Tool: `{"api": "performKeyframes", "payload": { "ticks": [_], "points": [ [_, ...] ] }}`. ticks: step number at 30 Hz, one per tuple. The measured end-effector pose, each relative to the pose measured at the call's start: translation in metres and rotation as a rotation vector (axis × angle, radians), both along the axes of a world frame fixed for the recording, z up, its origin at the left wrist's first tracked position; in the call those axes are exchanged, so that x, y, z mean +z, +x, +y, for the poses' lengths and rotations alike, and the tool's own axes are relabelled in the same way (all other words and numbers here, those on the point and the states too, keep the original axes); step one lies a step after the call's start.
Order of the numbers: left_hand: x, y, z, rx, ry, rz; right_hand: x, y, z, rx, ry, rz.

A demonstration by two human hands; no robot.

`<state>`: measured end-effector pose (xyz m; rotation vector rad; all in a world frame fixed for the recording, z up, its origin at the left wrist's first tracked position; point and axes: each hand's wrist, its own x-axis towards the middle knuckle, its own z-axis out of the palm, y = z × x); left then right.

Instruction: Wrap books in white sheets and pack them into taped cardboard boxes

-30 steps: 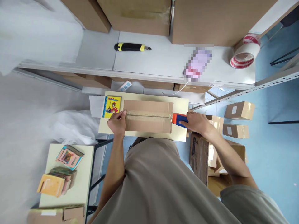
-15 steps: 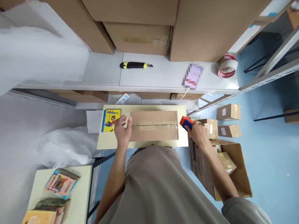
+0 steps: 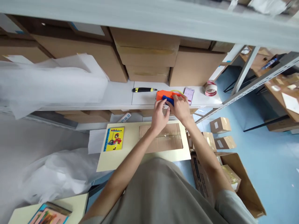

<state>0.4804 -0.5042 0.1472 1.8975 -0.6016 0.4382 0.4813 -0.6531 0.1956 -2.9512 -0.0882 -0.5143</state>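
My right hand [image 3: 181, 108] is wrapped round an orange and blue tape dispenser [image 3: 161, 94], above the front edge of the shelf. Bent fingers of my left hand [image 3: 160, 117] pinch at the blue part of the same dispenser from the left; exactly what the fingertips grip is hard to see. Below my hands a cardboard box [image 3: 170, 138] with tape along its middle seam lies on the small cream table [image 3: 130, 155]. My left forearm hides part of the box. A yellow picture book [image 3: 114, 139] lies to its left.
On the shelf are a utility knife [image 3: 144, 89], a phone [image 3: 188, 93] and a tape roll [image 3: 210, 88], with large cartons behind. Small boxes [image 3: 220, 125] and an open carton [image 3: 247, 183] stand on the floor at right. White wrapping [image 3: 60, 174] hangs left.
My right hand has lifted the tape dispenser from the box's right end up and left toward the shelf. My left hand has left the box's left end and come to the dispenser. The view has tilted up.
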Motion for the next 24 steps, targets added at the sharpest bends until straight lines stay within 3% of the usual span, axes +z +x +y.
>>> {"api": "performKeyframes", "payload": {
  "ticks": [6,10,14,16,19,22,24],
  "points": [
    [-0.013,0.022,0.005,-0.018,0.04,0.058,-0.022,0.054,0.017,0.0,-0.076,0.148],
    [-0.021,0.014,0.019,-0.014,0.028,0.102,-0.042,0.066,0.023,-0.016,-0.049,0.193],
    [-0.033,0.001,0.04,0.046,0.026,0.166,-0.052,0.064,0.018,-0.032,0.042,0.1],
    [-0.044,-0.01,0.06,0.097,0.044,0.192,-0.056,0.047,0.011,-0.054,0.109,0.013],
    [-0.07,-0.039,0.101,0.233,0.096,0.282,-0.074,-0.009,-0.004,-0.134,0.228,-0.052],
    [-0.098,-0.075,0.139,0.381,0.172,0.514,-0.102,-0.083,-0.015,-0.268,0.335,0.085],
    [-0.112,-0.096,0.149,0.404,0.24,0.663,-0.122,-0.126,-0.017,-0.386,0.395,0.254]
  ]
}}
